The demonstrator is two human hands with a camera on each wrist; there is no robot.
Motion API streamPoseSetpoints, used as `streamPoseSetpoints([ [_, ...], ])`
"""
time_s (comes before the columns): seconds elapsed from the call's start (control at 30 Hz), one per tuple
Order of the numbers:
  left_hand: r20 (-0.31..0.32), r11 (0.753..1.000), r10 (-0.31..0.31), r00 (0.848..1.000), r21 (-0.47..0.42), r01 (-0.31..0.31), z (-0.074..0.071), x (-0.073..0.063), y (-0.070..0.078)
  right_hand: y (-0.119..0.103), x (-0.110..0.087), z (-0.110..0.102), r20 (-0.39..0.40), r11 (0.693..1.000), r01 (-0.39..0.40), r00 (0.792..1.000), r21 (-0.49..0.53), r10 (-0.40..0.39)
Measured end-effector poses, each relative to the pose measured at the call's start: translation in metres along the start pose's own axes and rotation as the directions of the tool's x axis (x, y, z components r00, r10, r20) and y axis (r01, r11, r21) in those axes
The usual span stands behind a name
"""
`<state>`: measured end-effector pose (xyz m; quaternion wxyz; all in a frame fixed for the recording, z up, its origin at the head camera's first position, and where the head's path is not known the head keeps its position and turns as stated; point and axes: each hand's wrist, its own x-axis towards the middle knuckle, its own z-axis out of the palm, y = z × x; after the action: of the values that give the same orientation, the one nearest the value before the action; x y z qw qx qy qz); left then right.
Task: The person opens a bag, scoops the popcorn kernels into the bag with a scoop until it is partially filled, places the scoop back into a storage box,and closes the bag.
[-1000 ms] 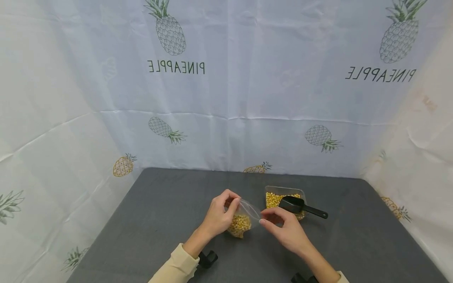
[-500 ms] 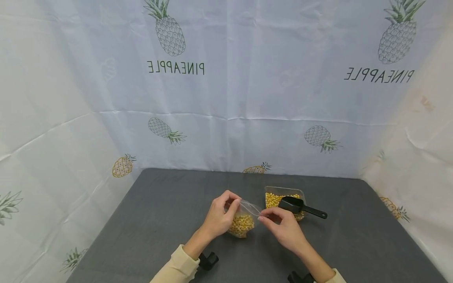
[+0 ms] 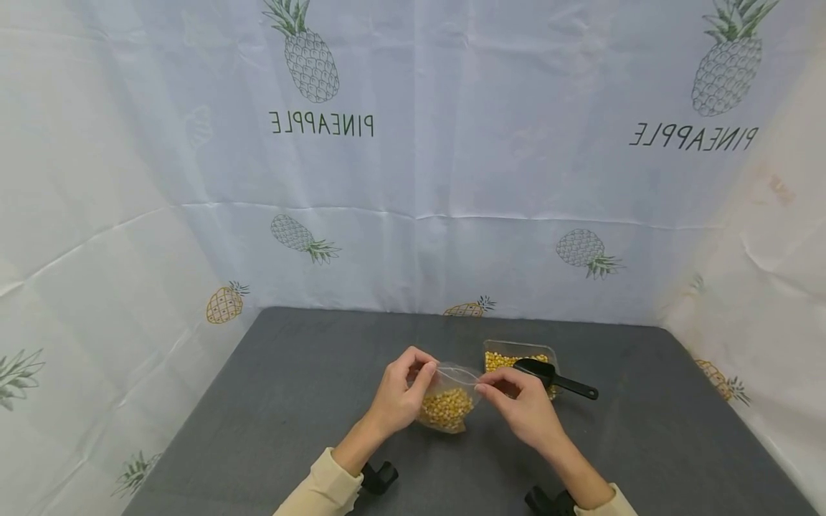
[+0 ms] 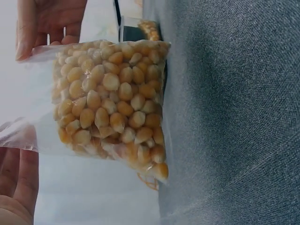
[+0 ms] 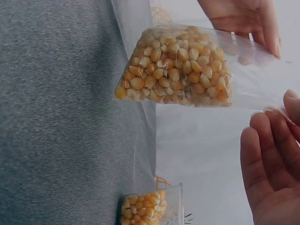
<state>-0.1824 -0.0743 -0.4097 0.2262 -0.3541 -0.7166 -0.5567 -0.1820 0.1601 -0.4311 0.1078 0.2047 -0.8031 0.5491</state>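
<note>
A clear zip bag, its lower part full of yellow corn kernels, hangs between both hands close over the table. My left hand pinches the bag's top edge at the left corner between thumb and fingers. At the opposite corner, my right hand pinches the same edge with thumb and index finger. The right wrist view shows the other fingers of the right hand loosely bent below the bag. Above the kernels the plastic is bare, and its top edge runs nearly straight from hand to hand.
Behind the right hand stands a clear plastic container of corn kernels. A black scoop lies across it, handle pointing right. The dark grey table meets a pineapple-print curtain at its back edge.
The bag has turned to face the camera more and its top edge is flatter. My right hand has shifted slightly up and right with its corner; my left hand has barely moved.
</note>
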Motion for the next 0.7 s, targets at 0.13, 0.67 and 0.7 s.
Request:
streamPoseSetpoints([
  [0.13,-0.009,1.000,0.006,1.000,-0.003,-0.006,-0.0004,0.0005,0.0003,-0.0003,0.0021,-0.0010,-0.002,1.000,0.010,1.000,0.013,-0.010],
  [0.67,-0.006,0.998,-0.036,0.999,-0.059,0.035,0.0010,-0.0057,-0.0041,-0.0035,0.0046,-0.0033,-0.015,0.998,-0.030,0.999,0.060,0.031],
  [0.7,-0.004,0.997,-0.042,0.999,-0.061,0.041,0.0011,-0.0063,-0.0048,-0.0032,0.0048,-0.0034,-0.014,0.998,-0.035,0.999,0.060,0.036],
])
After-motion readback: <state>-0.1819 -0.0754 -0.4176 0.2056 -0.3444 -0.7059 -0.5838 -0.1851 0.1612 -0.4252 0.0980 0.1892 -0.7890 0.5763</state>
